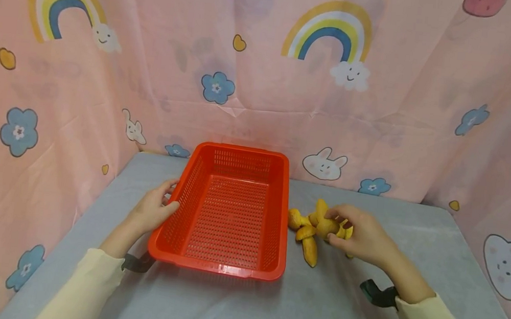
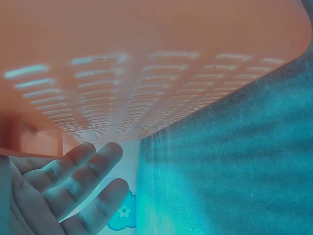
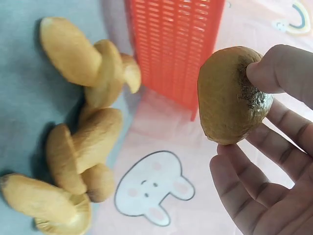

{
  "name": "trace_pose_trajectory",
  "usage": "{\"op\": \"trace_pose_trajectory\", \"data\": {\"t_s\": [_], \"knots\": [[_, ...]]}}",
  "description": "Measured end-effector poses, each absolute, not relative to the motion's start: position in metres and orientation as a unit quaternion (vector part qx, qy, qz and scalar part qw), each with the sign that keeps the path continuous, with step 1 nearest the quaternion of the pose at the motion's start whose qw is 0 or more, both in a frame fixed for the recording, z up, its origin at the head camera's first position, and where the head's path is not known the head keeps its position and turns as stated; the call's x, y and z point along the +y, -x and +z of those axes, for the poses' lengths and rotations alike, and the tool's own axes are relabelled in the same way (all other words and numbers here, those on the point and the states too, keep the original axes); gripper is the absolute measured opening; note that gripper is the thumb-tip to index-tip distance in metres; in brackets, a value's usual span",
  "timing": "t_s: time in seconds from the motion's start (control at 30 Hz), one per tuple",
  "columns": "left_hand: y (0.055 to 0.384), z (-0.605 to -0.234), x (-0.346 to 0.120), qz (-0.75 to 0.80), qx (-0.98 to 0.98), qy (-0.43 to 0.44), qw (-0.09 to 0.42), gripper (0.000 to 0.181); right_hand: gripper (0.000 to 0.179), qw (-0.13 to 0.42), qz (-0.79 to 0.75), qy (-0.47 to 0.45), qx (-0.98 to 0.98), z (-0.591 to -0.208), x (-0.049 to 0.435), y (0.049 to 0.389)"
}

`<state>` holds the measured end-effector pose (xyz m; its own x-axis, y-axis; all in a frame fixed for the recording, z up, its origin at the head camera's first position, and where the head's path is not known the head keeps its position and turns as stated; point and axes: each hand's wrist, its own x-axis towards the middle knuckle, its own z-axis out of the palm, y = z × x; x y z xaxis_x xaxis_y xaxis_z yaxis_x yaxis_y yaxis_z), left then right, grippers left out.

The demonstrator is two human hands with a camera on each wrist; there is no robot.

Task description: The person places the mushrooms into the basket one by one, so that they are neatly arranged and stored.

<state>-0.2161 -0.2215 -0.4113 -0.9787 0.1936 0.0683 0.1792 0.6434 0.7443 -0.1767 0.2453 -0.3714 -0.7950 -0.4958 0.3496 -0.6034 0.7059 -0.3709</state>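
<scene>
A red plastic basket (image 1: 231,219) with slotted walls stands on the table, and no contents show inside it. At its left rim, my left hand (image 1: 153,211) grips the edge, thumb on top. The left wrist view shows that hand's fingers (image 2: 83,181) under the rim, beside the outer wall; the thumb is hidden there. To the basket's right, my right hand (image 1: 363,236) pinches a yellow-brown mushroom (image 3: 222,98), thumb on its dark patch. It is held above several similar mushrooms (image 1: 309,249) lying in a loose cluster on the table.
A grey cloth-like surface covers the table (image 1: 315,309). Behind and along both sides hangs a pink curtain (image 1: 259,124) printed with rainbows, flowers and rabbits. The basket's back edge stands close to the rear curtain. Dark bands (image 1: 378,293) sit at both wrists.
</scene>
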Motion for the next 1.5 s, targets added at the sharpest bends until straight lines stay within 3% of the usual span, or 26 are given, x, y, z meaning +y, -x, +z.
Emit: {"op": "trace_pose_trajectory", "data": {"t_s": [0.83,1.5], "knots": [[0.215,-0.413,-0.222,0.423,0.901,-0.093,0.013,0.059,0.032,0.082,0.252,-0.312,-0.912,-0.326,0.191,0.214],[0.216,-0.414,-0.221,0.423,0.901,-0.091,0.003,0.06,0.032,0.088,0.261,-0.346,-0.897,-0.317,0.128,0.254]]}}
